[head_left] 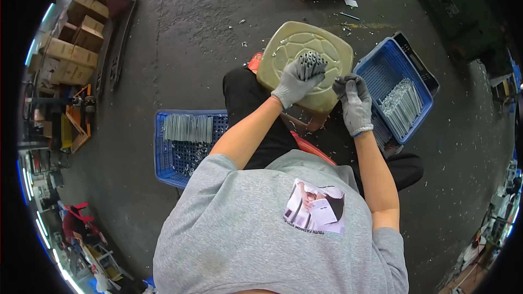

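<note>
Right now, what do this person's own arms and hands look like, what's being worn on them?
Both hands wear grey knit work gloves: the left hand and the right hand; the right glove shows a thin blue edge at the wrist. The forearms are bare below short grey T-shirt sleeves. No watch or jewellery shows.

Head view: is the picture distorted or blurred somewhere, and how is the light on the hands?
Head view: strong fisheye bend, black corners, and the cardboard boxes at the left rim are curved and soft. The centre is sharp: the left hand holding a bundle of metal rods and the right hand are evenly lit, no glare. Bright light streaks lie along the lower left rim.
</note>
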